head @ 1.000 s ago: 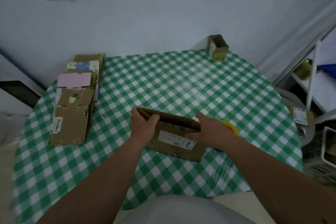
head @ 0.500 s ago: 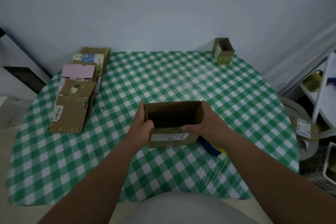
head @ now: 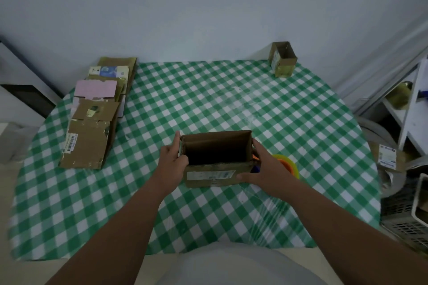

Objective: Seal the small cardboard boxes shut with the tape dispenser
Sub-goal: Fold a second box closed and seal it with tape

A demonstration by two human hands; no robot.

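1. Cardboard box [head: 216,157] stood open-topped near the desk's [head: 208,99] front edge, left hand [head: 172,162] and right hand [head: 266,169] gripping its ends.
2. Behind the right hand, partly hidden, lay the orange tape dispenser [head: 287,164].
3. The step looked like squaring the box; next, its flaps need folding shut before taping.

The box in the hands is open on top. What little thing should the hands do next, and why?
Probably fold the top of the cardboard box closed. It stands open on the checked tablecloth, with the left hand and right hand gripping its two ends. Tape cannot seal an open top, and the tape dispenser sits half hidden behind the right hand, not yet picked up.
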